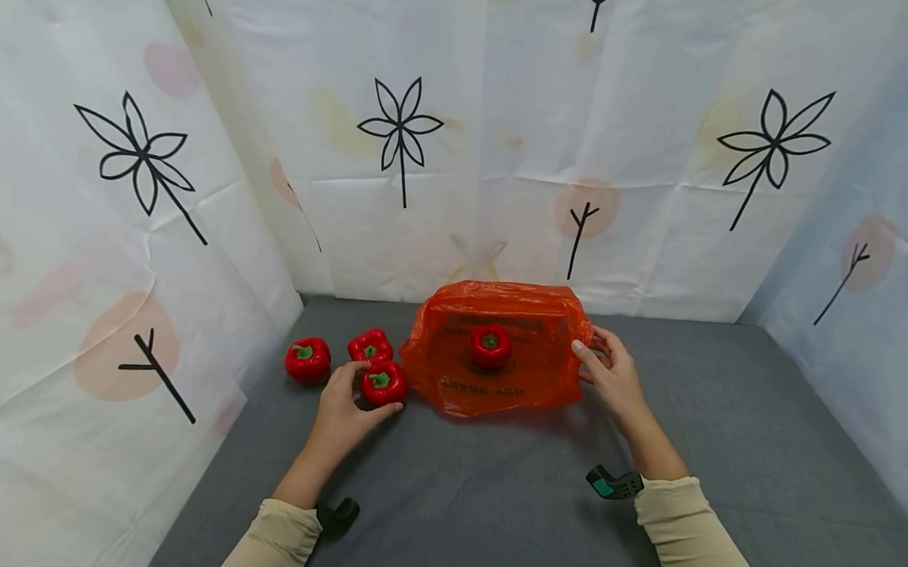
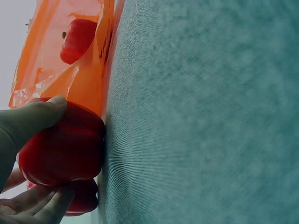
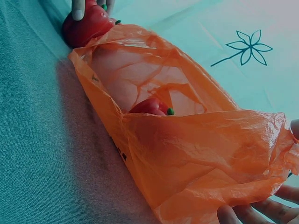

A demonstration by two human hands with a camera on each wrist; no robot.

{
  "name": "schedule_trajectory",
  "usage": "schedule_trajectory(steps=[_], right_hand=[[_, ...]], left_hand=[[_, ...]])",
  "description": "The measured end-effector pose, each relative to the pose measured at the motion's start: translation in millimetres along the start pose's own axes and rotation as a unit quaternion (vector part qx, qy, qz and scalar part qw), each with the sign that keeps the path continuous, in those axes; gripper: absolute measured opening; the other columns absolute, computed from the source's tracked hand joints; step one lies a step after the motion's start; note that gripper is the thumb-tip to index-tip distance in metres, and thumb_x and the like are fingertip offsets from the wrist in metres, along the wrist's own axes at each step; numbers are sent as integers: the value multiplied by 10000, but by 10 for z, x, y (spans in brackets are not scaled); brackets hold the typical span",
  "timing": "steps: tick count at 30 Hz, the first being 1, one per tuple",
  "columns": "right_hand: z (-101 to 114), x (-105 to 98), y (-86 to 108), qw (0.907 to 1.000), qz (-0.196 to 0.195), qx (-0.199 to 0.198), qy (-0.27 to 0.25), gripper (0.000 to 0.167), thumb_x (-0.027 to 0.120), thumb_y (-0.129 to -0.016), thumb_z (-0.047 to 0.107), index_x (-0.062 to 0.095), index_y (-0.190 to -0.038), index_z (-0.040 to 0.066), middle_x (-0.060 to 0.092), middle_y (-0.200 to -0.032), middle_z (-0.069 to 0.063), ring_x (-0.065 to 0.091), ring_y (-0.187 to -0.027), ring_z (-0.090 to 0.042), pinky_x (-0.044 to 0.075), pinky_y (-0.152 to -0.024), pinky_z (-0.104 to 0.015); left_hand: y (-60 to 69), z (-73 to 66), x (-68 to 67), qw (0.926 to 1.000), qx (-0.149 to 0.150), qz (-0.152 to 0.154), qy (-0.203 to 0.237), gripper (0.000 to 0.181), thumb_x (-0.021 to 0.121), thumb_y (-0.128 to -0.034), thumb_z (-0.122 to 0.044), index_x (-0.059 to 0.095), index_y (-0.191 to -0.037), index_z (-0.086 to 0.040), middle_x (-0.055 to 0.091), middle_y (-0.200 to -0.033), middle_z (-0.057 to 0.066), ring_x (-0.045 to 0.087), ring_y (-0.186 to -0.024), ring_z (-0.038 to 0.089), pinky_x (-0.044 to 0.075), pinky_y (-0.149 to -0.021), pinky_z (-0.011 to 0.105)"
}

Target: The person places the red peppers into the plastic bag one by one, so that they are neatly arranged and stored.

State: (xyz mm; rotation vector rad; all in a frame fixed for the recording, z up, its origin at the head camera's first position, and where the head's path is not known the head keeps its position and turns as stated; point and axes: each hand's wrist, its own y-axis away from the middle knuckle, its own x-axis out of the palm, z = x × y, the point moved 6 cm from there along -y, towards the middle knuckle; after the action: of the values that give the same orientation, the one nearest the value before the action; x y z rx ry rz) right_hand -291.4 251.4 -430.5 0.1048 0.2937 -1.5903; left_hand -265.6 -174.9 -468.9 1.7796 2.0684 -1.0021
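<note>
My left hand point(image 1: 343, 411) grips a red bell pepper point(image 1: 384, 384) that rests on the table, thumb on one side and fingers on the other. In the left wrist view this bell pepper point(image 2: 65, 144) touches the cloth. Just right of it stands an orange plastic bag point(image 1: 450, 392) with its mouth spread, and one bell pepper point(image 1: 490, 346) lies inside. At the bag's right edge, my right hand point(image 1: 614, 379) holds the plastic between thumb and fingers. Part of that hand falls outside the right wrist view, where its fingers point(image 3: 268, 210) lie against the bag.
Two more red bell peppers are at the left: one bell pepper point(image 1: 370, 345) just behind the gripped one, another bell pepper point(image 1: 308, 361) farther left. A grey cloth covers the table point(image 1: 476, 501). White printed curtains point(image 1: 489, 151) stand behind and at both sides.
</note>
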Motion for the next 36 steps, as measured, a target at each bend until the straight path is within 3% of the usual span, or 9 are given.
schedule_trajectory(steps=[8,24,29,36], right_hand=[[1,-4,4,10000,13,26,9,689,581,-1098,385,312,-1650,72,479,-1587,-211,597,-1056,110,569,-850,-121],[23,-18,7,10000,11,25,34,695,578,-1098,398,314,-1650,69,462,-1609,-209,582,-1086,102,569,-850,-122],[34,-20,12,10000,21,11,26,696,575,-1098,402,312,-1653,73,459,-1612,-205,582,-1100,88,567,-852,-120],[27,-27,17,10000,13,46,82,696,576,-1097,406,315,-1654,80,469,-1606,-199,584,-1106,72,570,-859,-127]], left_hand=[[30,-121,-22,9997,232,-61,78,749,1007,-729,-228,592,-1337,-86,634,-1239,114,635,-1136,259,624,-961,504],[114,-595,-98,9947,937,-148,402,746,1004,-732,-282,616,-1350,-128,649,-1273,18,659,-1119,167,647,-903,359],[96,-697,-52,9939,953,-44,562,738,1004,-732,-300,627,-1348,-149,647,-1277,0,642,-1145,157,644,-920,390],[33,-772,111,9921,905,151,851,745,999,-739,-314,621,-1363,-167,643,-1274,12,637,-1167,171,635,-952,461]])
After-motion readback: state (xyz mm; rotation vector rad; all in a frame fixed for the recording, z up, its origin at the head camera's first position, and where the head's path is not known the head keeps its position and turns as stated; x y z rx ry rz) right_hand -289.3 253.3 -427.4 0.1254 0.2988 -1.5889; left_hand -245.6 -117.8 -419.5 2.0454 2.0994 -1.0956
